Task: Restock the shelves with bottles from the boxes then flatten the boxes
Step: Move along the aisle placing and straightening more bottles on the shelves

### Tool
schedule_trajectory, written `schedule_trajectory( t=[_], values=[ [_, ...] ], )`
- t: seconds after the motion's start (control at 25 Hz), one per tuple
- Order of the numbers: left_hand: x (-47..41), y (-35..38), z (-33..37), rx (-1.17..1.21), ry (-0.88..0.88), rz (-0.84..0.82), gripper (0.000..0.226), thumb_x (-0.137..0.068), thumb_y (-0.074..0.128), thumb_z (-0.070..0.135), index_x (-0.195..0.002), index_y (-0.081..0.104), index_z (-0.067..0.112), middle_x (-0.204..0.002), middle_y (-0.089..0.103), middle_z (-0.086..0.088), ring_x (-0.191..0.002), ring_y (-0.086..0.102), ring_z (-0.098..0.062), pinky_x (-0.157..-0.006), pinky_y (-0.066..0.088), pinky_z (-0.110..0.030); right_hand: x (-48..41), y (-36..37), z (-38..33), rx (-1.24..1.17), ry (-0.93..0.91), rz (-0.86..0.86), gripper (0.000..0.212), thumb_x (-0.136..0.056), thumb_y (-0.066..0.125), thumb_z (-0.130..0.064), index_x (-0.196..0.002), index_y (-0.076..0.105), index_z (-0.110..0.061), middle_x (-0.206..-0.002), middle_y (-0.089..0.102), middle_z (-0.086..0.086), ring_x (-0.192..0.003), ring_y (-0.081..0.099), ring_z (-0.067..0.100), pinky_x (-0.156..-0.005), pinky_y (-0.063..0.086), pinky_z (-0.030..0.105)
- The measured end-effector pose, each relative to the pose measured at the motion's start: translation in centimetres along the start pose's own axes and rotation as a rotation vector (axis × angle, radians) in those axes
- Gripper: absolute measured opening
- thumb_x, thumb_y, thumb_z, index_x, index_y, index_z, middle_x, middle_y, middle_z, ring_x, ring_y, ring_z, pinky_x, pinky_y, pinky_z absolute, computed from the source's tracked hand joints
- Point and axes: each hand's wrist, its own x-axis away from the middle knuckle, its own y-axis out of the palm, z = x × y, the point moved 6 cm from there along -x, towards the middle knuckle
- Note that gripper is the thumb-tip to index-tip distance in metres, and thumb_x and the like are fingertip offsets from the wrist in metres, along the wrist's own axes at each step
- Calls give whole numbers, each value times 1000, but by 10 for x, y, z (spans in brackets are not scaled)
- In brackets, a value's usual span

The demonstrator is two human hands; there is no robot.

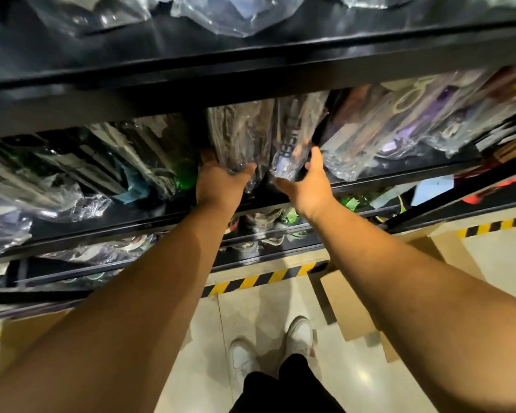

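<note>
**Condition.** Both hands are at the middle shelf point(131, 225).
- The left hand point(221, 183) grips the lower end of a film-wrapped pack point(239, 138). The thumb point(248, 169) is on the front. The fingers are curled round the far side and mostly hidden.
- The right hand point(309, 186) is spread. Its fingers point(316, 155) lie extended against the side of the adjoining pack point(295, 129), and the thumb is held well apart below it.
- Both packs stand tilted on the shelf, touching each other, between loose stock on either side. Blur and glare on the film prevent confirming that they contain bottles. It is probable, given the task.
- An open cardboard box point(349, 302) sits on the floor point(251, 308), just beside the person's right foot.

**Hazards.**
1. Slip. The film is glossy and loose. A grip on film alone may let the contents slide down off the shelf edge.
2. Toppling. The right-hand pack is only steadied, not gripped. Pushing the left pack inward could tip it forward.
3. Snagging. The pack tops sit close under the upper shelf beam point(251, 81). Lifting either pack may jam it there.
4. Displacement. The neighbouring wrapped stock point(385, 138) overhangs the shelf edge, and a sideways push may dislodge it.
5. Tripping. The box flaps lie near the feet.
</note>
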Motion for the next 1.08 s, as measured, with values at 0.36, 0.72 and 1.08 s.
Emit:
schedule_trajectory(
  t=[0.36,0.72,1.08],
  values=[
    [107,12,-19,190,-303,-29,62,-86,78,30,-137,50,13,-129,61,-10,-106,62,-19,-85,51,-24,74,-87,87,-123,174,206,34,-87,73,-14,-117,58,-14,-114,59,3,-109,56,19,-103,45,35],
    [108,146,91,58,19,-207,100,-76,86,34,-154,25,15,-154,31,-9,-136,42,-22,-111,38,-33,3,-204,70,103,15,323,83,-85,76,-31,-151,28,-15,-149,36,9,-135,39,22,-97,31,17],
    [53,185,101,92,-87,69,80,-77,82,45,-136,44,7,-132,57,-12,-118,59,-30,-95,50,-33,-85,-218,53,37,-57,248,60,-69,80,-36,-112,43,-18,-113,63,10,-102,62,32,-87,53,50]
  ],
)
